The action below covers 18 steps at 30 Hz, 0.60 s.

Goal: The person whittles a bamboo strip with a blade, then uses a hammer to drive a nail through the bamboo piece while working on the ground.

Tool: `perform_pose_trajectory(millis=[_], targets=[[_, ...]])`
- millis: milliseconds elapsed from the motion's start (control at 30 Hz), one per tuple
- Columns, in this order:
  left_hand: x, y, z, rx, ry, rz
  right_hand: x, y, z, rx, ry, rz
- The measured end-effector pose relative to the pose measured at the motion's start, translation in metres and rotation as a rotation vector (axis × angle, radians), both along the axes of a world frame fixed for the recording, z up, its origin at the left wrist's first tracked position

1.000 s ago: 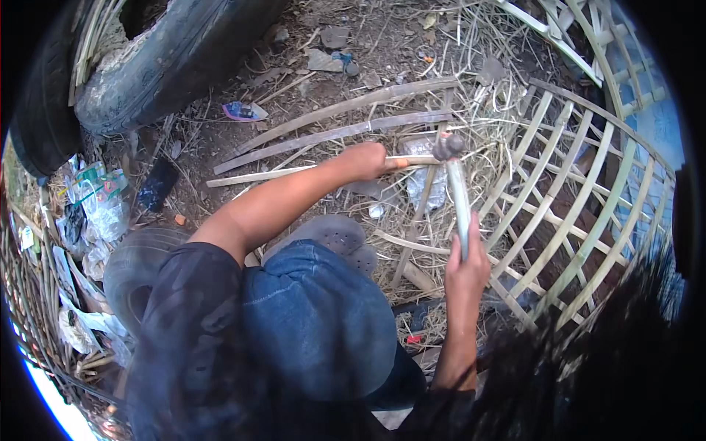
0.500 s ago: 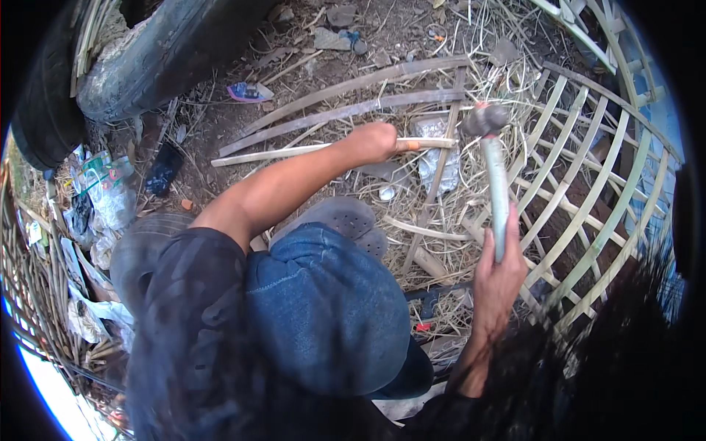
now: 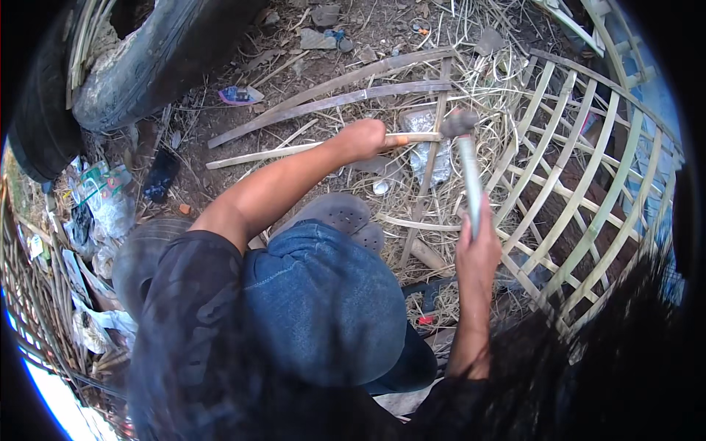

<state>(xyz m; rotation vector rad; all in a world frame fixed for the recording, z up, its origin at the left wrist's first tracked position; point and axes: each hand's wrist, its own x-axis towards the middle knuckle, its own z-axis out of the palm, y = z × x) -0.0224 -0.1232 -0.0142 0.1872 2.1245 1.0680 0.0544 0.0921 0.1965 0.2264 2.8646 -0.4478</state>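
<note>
My left hand (image 3: 365, 139) is closed around a pale bamboo strip (image 3: 254, 157) that runs from the left to its fist and out beyond it. That strip's right end rests across a darker upright slat (image 3: 445, 92). My right hand (image 3: 479, 246) grips a hammer (image 3: 471, 173) by its pale, greenish handle. The hammer's dark head (image 3: 460, 123) is right at the strip's end, by the slat; whether they touch I cannot tell. Two curved, weathered slats (image 3: 353, 97) lie beyond my left hand, their right ends at the same slat.
A woven bamboo lattice (image 3: 570, 176) stands at the right. Under the strip's end lies a crinkled silvery packet (image 3: 430, 165), amid scattered shavings (image 3: 485, 88). Old tires (image 3: 140, 66) rest at the far left, near plastic litter (image 3: 110, 198) and a dark phone-like object (image 3: 162, 175).
The hammer has come down and left onto or close to the strip's end, my right hand moving with it. My left hand keeps its grip on the strip. The whole view has shifted slightly.
</note>
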Motion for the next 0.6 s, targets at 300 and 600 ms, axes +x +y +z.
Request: perform_pose_trajectory(millis=[300,600], targets=[[0.000,0.002,0.009,-0.063,-0.042,-0.091,0.008,-0.007,0.010,-0.067,-0.048,-0.073],[0.001,-0.002,-0.008,-0.043,0.025,-0.051,0.009,-0.011,0.021,-0.103,-0.008,-0.083]])
